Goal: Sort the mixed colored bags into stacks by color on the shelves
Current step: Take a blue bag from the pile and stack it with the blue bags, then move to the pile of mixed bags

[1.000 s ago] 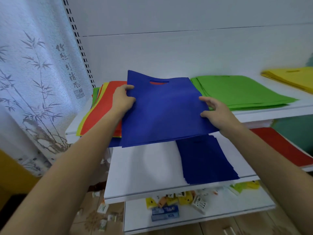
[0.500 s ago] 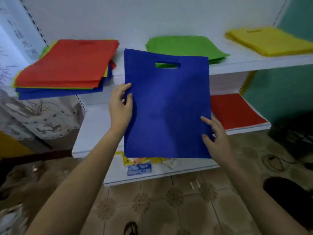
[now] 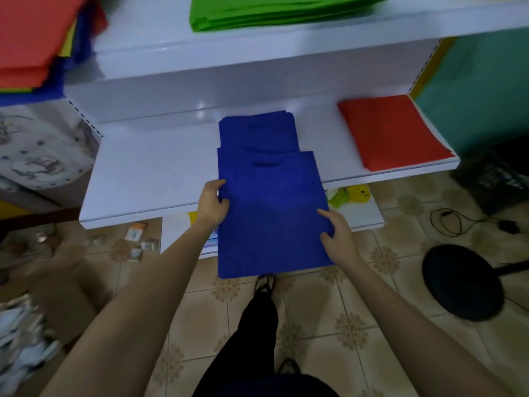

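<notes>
The left grip (image 3: 213,202) is clasping the left edge of the blue bag (image 3: 272,219), fingers curling round the fabric a little below the handle cut-out. The right grip (image 3: 336,236) is holding the opposite edge lower down, with digits lying on top of the bag and the rest tucked beneath. The bag is lying flat between the two grips. Its handle end is reaching over the front edge of the middle shelf (image 3: 148,173) and overlapping the near end of the blue stack (image 3: 257,130). Its lower half is sticking out past that edge above the tiled floor (image 3: 372,296). I cannot tell whether it is touching the stack.

The blue stack is lying mid-shelf, near the back edge. A red stack (image 3: 392,130) is sitting at the shelf's right end, well apart. On the upper shelf (image 3: 160,53) a green stack (image 3: 272,10) is lying near the middle, and a mixed pile (image 3: 28,38), red on top, is overhanging the left end
</notes>
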Motion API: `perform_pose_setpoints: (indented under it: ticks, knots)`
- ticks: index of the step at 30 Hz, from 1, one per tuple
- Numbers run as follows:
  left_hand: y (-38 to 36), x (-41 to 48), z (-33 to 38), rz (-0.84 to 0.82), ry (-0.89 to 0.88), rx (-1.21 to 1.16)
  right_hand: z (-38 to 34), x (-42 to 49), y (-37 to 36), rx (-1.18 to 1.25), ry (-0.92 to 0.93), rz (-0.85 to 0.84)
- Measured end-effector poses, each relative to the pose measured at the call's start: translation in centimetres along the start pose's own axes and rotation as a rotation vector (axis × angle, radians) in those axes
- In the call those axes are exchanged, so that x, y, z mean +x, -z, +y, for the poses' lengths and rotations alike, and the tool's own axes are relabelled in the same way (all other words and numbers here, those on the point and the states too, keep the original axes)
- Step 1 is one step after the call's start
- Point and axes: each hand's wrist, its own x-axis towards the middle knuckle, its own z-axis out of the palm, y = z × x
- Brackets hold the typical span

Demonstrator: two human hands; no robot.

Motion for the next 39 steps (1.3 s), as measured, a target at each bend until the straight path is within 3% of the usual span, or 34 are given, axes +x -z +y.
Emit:
perform_pose_setpoints:
  ticks: [10, 16, 21, 25, 31, 39]
  knots:
    - [-1.3, 16.8, 1.3, -0.004, -0.003, 0.138, -0.3, 17.9, -3.2, -0.112, 0.018, 0.044]
    - [-3.4, 25.0, -1.4, -0.048, 0.011, 0.205, 1.3, 25.3, -4.9, -0.118, 0.033, 0.095]
    - [-4.8, 27.4, -3.8, -0.119, 0.064, 0.321, 3.3, 27.6, -5.8, -0.264, 0.016, -0.013]
    - [-4.3, 25.4, -3.6, -0.098, 0.122, 0.344, 3.1, 25.5, -5.1, -0.392, -0.007, -0.046]
    - [-1.6, 17.2, 0.4, -0.012, -0.045, 0.296, -0.1, 17.7, -2.5, -0.411, 0.112, -0.098]
    - [3.0, 1.5, 3.4, 0.091, -0.189, 0.538, -7.0, 5.4, -1.0, -0.566, 0.327, -0.194]
